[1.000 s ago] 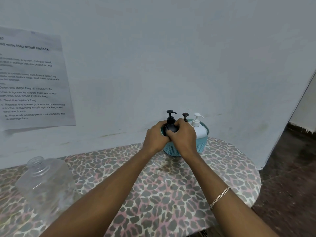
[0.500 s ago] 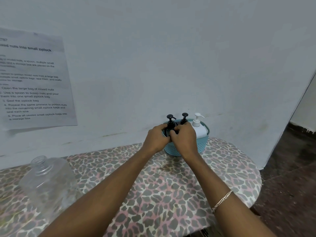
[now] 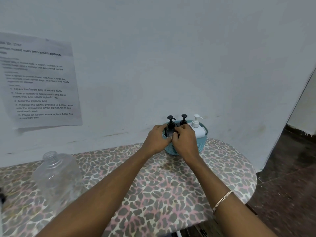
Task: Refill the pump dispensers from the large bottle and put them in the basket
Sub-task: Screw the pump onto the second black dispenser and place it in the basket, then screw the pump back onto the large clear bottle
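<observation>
A teal perforated basket (image 3: 201,142) stands at the far side of the table against the wall. Three pump dispensers sit in it: a black one (image 3: 171,125) at the left, a second black one (image 3: 184,119) behind it, and a white one (image 3: 197,127) at the right. My left hand (image 3: 156,139) and my right hand (image 3: 185,140) both grip the left black dispenser's body at the basket rim. The large clear bottle (image 3: 58,175) stands uncapped at the table's near left.
The table (image 3: 162,190) has a leopard-print cover and a rounded right edge; dark floor (image 3: 290,177) lies beyond it. A printed sheet (image 3: 39,82) is stuck on the wall at left. A dark object (image 3: 1,196) peeks in at the left frame edge.
The black dispenser in my hands has sunk lower into the basket. Both hands stay round it, and the second black pump behind now shows fully.
</observation>
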